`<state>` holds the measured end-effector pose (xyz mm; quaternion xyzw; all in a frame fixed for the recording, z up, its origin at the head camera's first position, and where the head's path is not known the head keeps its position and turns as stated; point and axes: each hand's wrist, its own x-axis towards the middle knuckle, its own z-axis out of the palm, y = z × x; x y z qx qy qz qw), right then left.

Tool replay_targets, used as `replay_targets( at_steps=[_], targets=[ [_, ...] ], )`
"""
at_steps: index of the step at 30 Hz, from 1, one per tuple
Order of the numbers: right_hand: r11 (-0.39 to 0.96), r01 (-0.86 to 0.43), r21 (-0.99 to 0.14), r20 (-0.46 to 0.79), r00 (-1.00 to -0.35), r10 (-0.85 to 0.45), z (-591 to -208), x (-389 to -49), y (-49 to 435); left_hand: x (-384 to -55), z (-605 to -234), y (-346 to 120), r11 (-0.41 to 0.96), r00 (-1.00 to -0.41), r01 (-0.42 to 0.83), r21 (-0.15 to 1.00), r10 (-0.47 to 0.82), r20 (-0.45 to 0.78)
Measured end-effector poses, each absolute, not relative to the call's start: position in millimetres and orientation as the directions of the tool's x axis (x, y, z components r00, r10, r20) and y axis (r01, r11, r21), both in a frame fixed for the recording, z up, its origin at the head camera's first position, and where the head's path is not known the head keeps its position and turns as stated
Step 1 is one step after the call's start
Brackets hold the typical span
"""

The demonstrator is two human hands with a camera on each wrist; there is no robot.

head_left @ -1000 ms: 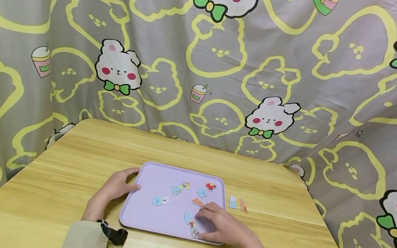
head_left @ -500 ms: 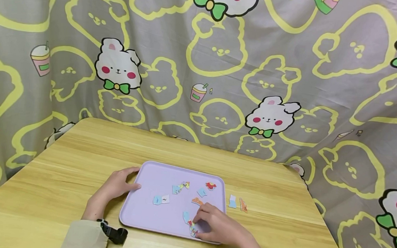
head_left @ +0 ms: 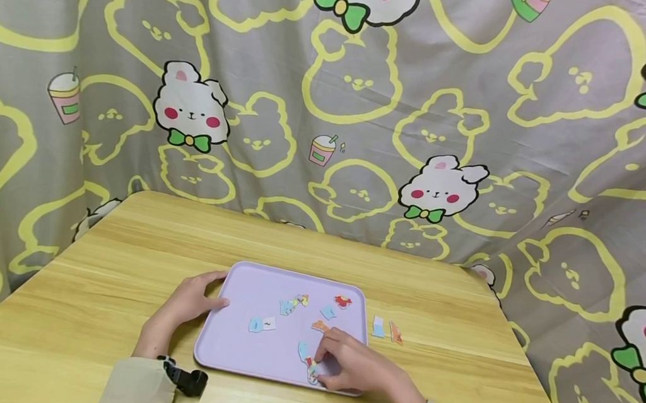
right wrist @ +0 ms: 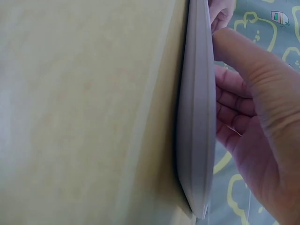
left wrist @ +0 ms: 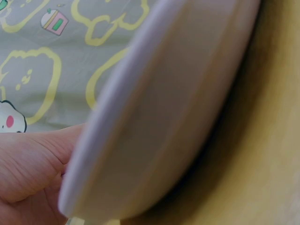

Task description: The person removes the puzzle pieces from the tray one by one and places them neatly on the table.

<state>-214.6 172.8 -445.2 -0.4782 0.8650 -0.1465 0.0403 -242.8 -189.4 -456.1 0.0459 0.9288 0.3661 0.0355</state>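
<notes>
Puzzle strip point(head_left: 310, 367) shifted slightly left in tray point(head_left: 254, 355), lower centre; right hand point(head_left: 357, 363), grip half-closed, pinching it; left hand point(head_left: 192, 299) loosely spread on rim.

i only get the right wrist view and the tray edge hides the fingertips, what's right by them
Observer: Seen from the head view, the right hand is at some colourful printed pieces inside the tray, near its front edge.
Operator: ok, and is anything lying off the tray on the right
Observer: Yes, a blue-and-white piece and an orange piece lie side by side on the table, just past the tray's right edge.
</notes>
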Motion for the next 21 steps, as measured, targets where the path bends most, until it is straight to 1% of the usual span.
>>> replay_targets(
  at_steps=[5,14,21],
  targets=[
    [0.505,-0.807,-0.305,0.05,-0.543,-0.838,-443.3,-214.8,173.0,-243.4,-455.8,-189.6,0.729,-0.993,0.057,0.683,0.111,-0.036],
    [0.47,-0.836,-0.284,0.087,-0.51,-0.856,-445.4,-217.7,173.2,-243.3,-456.6,-189.5,0.729,-0.993,0.061,0.682,0.112,-0.031],
    [0.484,-0.816,-0.317,0.073,-0.53,-0.845,-446.6,-217.5,174.3,-242.8,-456.5,-189.5,0.726,-0.993,0.054,0.685,0.108,-0.037]
  ],
)
